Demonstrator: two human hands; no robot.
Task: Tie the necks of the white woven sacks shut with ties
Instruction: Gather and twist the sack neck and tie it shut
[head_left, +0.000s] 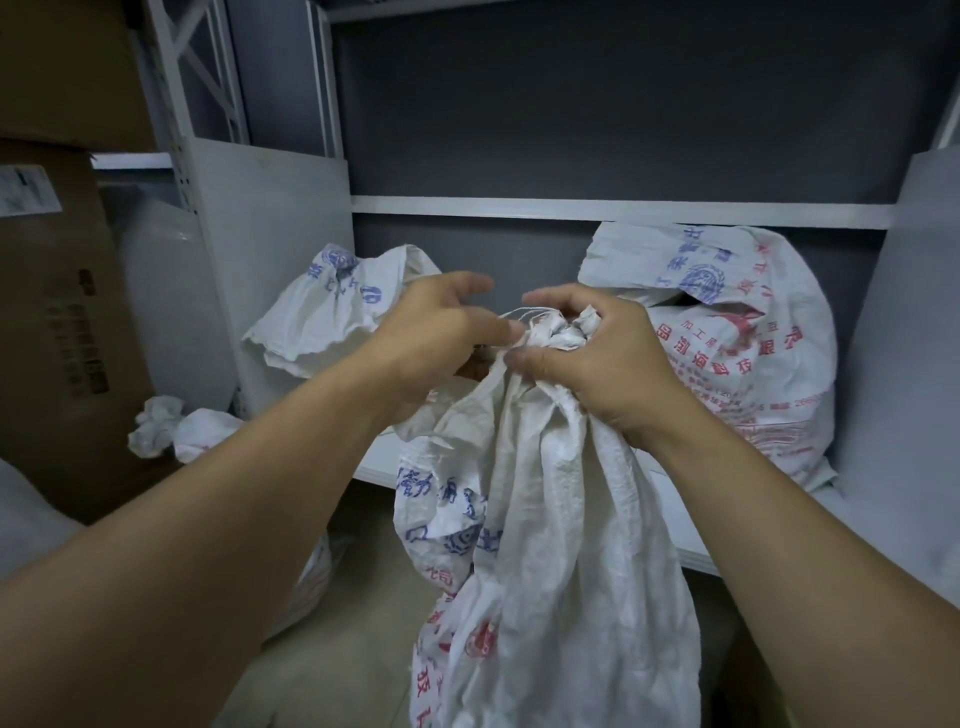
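Your right hand (597, 358) gripped the gathered neck of the white sack (561, 545) at centre frame. Your left hand (441, 332) pinched the thin tie (524, 313) (white string) beside it.

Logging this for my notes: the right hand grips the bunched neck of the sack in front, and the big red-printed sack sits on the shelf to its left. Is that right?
Not quite. In the head view the big red-printed sack sits on the shelf to its right, not its left. The right hand does grip the bunched neck of the sack in front.
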